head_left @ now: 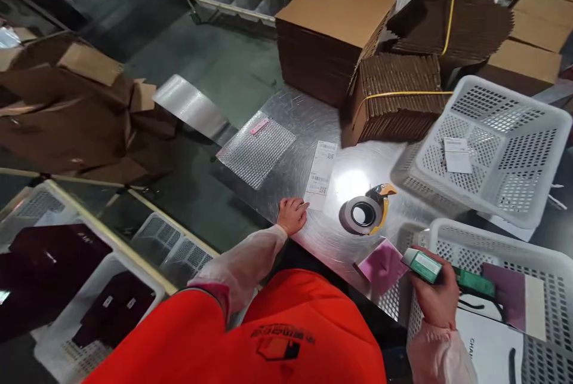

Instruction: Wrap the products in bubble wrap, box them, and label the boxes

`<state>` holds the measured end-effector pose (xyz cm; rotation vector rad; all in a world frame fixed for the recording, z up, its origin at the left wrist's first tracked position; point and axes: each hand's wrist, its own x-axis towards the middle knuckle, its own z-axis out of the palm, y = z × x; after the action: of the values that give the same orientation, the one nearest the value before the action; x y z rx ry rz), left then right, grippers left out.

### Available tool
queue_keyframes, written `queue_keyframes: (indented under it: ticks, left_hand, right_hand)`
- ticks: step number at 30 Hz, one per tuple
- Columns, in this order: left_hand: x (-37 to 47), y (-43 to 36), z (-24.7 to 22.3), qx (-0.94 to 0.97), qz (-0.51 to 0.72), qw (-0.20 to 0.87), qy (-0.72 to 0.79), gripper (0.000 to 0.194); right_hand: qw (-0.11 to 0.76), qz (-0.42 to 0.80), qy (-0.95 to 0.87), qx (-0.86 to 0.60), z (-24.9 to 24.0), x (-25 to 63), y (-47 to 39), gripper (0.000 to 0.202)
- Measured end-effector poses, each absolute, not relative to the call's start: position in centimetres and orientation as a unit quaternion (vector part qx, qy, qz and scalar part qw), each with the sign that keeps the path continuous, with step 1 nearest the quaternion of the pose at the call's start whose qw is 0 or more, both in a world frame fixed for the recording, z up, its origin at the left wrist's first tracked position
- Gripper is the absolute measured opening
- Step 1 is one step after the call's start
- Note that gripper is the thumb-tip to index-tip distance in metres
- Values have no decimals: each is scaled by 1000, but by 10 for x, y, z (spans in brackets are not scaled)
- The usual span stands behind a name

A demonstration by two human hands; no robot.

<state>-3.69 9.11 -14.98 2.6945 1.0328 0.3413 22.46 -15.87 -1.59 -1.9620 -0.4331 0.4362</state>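
My right hand [434,291] grips a small green-and-white box [425,266] above the near white basket [501,237]. In that basket are another green box [474,281], a purple-and-cream flat piece [514,300] and a white paper bag [487,345] with a black handle. A pink-purple item [382,267] lies at the table edge, beside the held box. My left hand [292,215] rests on the metal table's edge, holding nothing, its fingers loosely apart. Its fingertips are close to a printed label strip [320,172]. A tape dispenser [364,214] with a roll lies between my hands.
Bubble wrap [257,148] with a pink strip lies on the metal table [290,103]. Cardboard stacks [398,97] stand at the back. A second white basket [492,139] holds a label. Left are a rack with bins [107,294] and a heap of brown cartons [76,115].
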Motion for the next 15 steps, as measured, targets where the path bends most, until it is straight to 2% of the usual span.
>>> queue_keyframes:
  ticks: [9, 12, 15]
  left_hand:
    - [-37, 91, -151, 921, 114, 123, 350, 31]
    - [-37, 91, -149, 921, 111, 125, 351, 31]
    - [-37, 91, -147, 921, 106, 126, 354, 31]
  right_hand:
    - [497, 211, -143, -829, -21, 223, -160, 45]
    - [442, 250, -120, -853, -22, 224, -165, 51]
    - [341, 291, -124, -885, -23, 219, -169, 57]
